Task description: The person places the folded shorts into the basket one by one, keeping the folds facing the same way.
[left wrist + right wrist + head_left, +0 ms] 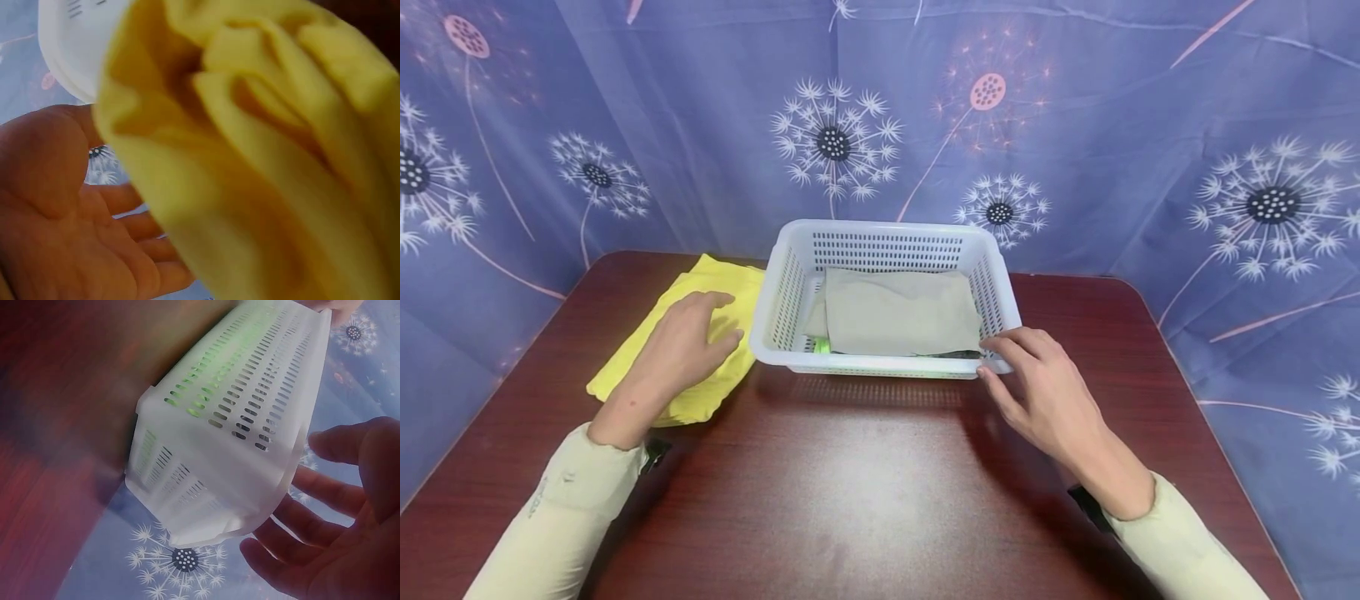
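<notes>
A white plastic basket (pixel 880 362) with slotted walls stands on the table. Inside it lies a folded beige cloth (pixel 898 312), with something bright green (pixel 822 345) partly hidden beneath. My right hand (pixel 1037 392) is at the basket's front right corner, fingers over the rim and thumb outside; the right wrist view shows them loosely spread about the corner without a firm grip. To the basket's left lies a folded yellow cloth (pixel 730 383). My left hand (pixel 681 346) is over it, fingers relaxed and thumb apart. Yellow folds hide those fingertips in the left wrist view.
The dark red wooden table (pixel 850 483) extends in front of the basket and to both sides. Behind and beside it hangs a blue curtain (pixel 700 125) with a dandelion print. The basket's left end is beside the yellow cloth.
</notes>
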`<state>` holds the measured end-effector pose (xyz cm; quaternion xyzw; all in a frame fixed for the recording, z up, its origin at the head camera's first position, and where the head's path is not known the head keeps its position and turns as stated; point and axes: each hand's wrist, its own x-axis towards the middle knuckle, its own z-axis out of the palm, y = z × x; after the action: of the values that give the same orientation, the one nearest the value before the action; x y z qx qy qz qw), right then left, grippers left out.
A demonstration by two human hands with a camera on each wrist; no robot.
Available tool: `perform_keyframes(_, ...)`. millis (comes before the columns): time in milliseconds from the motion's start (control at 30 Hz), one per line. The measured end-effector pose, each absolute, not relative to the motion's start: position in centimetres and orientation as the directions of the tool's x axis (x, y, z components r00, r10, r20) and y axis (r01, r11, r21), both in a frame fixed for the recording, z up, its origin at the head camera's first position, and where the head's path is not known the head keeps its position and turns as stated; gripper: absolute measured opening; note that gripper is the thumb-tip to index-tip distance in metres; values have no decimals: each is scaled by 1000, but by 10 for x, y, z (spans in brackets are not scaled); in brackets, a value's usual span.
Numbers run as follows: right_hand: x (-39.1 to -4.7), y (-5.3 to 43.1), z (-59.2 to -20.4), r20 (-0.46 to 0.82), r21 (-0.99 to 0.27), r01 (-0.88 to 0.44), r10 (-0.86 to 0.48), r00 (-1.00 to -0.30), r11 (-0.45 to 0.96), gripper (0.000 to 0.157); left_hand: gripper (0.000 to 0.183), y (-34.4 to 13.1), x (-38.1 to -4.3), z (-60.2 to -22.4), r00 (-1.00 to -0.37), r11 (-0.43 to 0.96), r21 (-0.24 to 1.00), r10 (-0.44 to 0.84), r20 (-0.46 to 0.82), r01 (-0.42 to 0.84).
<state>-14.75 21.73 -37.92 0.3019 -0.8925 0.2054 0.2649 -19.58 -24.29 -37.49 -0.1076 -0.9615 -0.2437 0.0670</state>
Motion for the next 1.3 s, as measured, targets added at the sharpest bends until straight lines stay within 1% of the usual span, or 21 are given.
perform_keyframes(133, -146, 218, -380, 595, -202, -653, -439, -674, 730, 26, 55, -250, -198, -379, -955, 862, 415, 234, 182, 291)
perform_keyframes(267, -145, 217, -380, 600, -201, -663, -444, -666, 721, 26, 53, -254, -201, -382, -949, 864, 395, 267, 166, 312)
perform_keyframes(400, -145, 216, -380, 604, -203, -674, -451, -657, 710, 25, 53, -257, -203, -385, -956, 875, 383, 267, 124, 295)
perform_keyframes(633, -145, 214, -383, 589, -201, -673, -462, -664, 712, 18, 57, -264, -204, -389, -969, 907, 347, 248, 20, 239)
perform_keyframes(800, -145, 214, -383, 584, -191, -671, -467, -665, 717, 15, 59, -268, -205, -390, -963, 913, 332, 264, -45, 235)
perform_keyframes(967, -145, 214, -383, 580, -190, -672, -470, -665, 716, 14, 59, -269, -206, -392, -958, 910, 328, 283, -50, 252)
perform_keyframes(1200, -145, 213, -383, 582, -183, -673, -473, -662, 717, 14, 57, -272, -209, -395, -935, 882, 337, 355, -11, 331)
perform_keyframes(1300, -145, 213, -383, 582, -179, -674, -475, -660, 717, 15, 56, -272, -211, -395, -929, 879, 329, 369, -12, 345)
